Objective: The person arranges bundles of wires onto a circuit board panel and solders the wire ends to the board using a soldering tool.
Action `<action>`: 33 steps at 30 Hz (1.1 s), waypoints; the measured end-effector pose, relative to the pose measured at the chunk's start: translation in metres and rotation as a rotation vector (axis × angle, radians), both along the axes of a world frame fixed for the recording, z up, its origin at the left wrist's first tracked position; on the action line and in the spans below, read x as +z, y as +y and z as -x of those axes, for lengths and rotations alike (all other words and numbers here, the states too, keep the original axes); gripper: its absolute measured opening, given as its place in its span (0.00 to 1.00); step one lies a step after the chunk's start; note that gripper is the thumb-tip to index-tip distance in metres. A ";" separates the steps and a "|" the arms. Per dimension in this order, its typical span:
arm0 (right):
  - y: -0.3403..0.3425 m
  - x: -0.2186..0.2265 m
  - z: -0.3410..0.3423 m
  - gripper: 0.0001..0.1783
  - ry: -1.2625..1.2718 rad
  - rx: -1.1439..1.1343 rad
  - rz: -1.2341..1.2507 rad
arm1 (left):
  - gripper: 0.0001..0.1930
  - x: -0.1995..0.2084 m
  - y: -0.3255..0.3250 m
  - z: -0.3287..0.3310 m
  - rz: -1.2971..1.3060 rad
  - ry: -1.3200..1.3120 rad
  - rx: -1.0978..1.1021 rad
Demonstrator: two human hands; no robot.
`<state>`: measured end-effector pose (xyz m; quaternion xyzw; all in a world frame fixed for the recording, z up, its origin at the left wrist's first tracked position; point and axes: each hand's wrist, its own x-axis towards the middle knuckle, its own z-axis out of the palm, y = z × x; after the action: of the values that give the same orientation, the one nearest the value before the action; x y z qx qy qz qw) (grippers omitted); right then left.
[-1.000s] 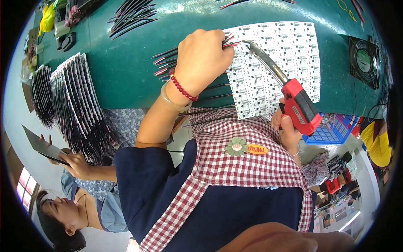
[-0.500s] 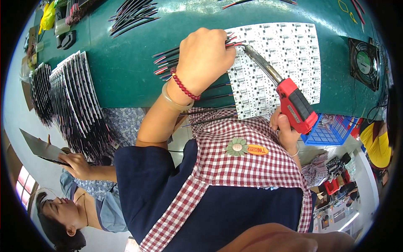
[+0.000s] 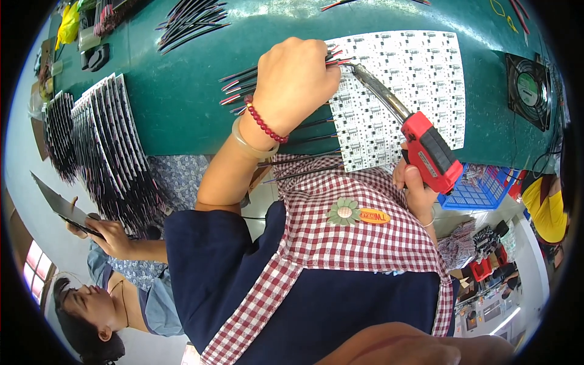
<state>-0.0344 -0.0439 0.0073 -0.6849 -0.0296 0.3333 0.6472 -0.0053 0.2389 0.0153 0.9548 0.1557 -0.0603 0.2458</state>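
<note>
Wires (image 3: 336,62), upper centre: pinched in left hand (image 3: 298,76), best kept still. Soldering iron (image 3: 426,143): gripped in right hand (image 3: 415,187), light contact advisable.

Lettering is borne by the orange oval patch (image 3: 374,216) on the red-and-white checked cloth apron (image 3: 359,246), at four o'clock. The pale strip label (image 3: 428,163) on the red-and-black soldering gun (image 3: 433,149), at three, and the round green label (image 3: 527,88) on the square black fan (image 3: 530,111), at two, cannot be read.
</note>
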 end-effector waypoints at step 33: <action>0.001 0.004 -0.002 0.23 0.002 -0.061 -0.064 | 0.10 0.001 0.011 -0.003 -0.019 0.019 -0.129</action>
<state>-0.0329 -0.0426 0.0111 -0.6642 -0.0186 0.3132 0.6786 -0.0025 0.2499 0.0166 0.9645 0.0967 -0.0835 0.2310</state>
